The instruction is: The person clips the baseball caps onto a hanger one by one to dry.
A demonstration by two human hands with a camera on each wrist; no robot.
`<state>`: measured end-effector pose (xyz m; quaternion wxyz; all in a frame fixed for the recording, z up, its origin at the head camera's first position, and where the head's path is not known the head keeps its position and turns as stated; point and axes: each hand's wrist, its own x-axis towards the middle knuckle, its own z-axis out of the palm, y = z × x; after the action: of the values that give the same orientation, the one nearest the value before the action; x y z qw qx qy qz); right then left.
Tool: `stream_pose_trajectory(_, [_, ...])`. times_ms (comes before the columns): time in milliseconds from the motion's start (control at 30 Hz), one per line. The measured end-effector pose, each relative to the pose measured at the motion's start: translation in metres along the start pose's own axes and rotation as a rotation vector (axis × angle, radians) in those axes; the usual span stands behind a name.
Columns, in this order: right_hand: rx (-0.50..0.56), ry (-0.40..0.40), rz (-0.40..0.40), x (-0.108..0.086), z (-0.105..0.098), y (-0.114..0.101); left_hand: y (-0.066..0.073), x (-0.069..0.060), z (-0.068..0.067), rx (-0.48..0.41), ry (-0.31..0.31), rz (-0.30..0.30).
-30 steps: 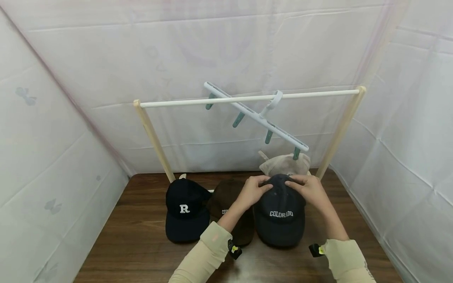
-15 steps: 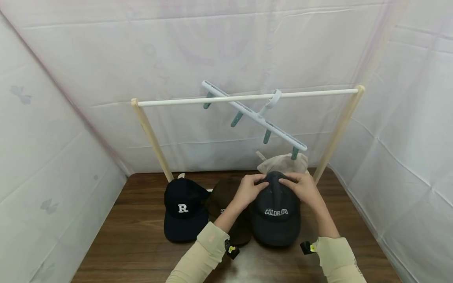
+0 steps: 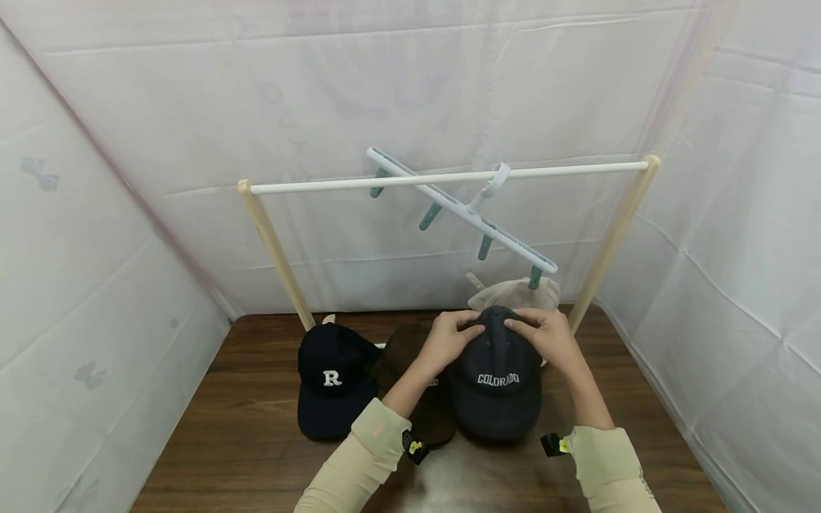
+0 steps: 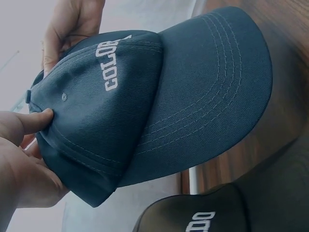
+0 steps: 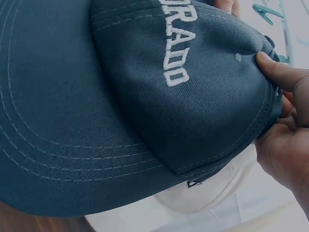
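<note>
Both hands hold a dark navy baseball cap (image 3: 497,399) lettered COLORADO, its brim toward the person. My left hand (image 3: 447,340) pinches the crown's left side near the top, thumb on the outer cloth. On the opposite side my right hand (image 3: 548,338) pinches the crown the same way. In the left wrist view the cap (image 4: 193,87) hangs above the wooden surface. Just left of it lies a brown cap (image 3: 436,413), partly hidden by the left forearm. Behind it is a beige cap (image 3: 513,293), mostly covered.
A black cap (image 3: 330,406) with a white R lies at the left on the wooden table (image 3: 218,427). Over the caps runs a rack's white rail (image 3: 333,185). A pale blue hanger (image 3: 449,203) with several green clips hangs from it. White cloth walls (image 3: 192,107) surround the table.
The navy cap has moved slightly left and up with both hands gripping it. The left forearm now covers a different part of the brown cap. The other caps and hanger stay put.
</note>
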<state>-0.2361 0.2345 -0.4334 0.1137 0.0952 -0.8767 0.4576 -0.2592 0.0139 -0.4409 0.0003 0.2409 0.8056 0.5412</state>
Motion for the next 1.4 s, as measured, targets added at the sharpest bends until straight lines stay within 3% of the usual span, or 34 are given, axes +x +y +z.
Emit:
stream_pose_trajectory(600, [0.033, -0.009, 0.005, 0.01, 0.001, -0.013, 0.006, 0.005, -0.016, 0.057, 0.01, 0.029])
stream_pose_trajectory(800, [0.096, -0.014, 0.0, 0.013, 0.002, -0.016, 0.008, 0.008, -0.02, 0.06, 0.015, 0.043])
stream_pose_trajectory(1400, [0.129, -0.037, 0.022, 0.017, 0.005, -0.022, 0.008, 0.006, -0.029, 0.08, 0.033, 0.039])
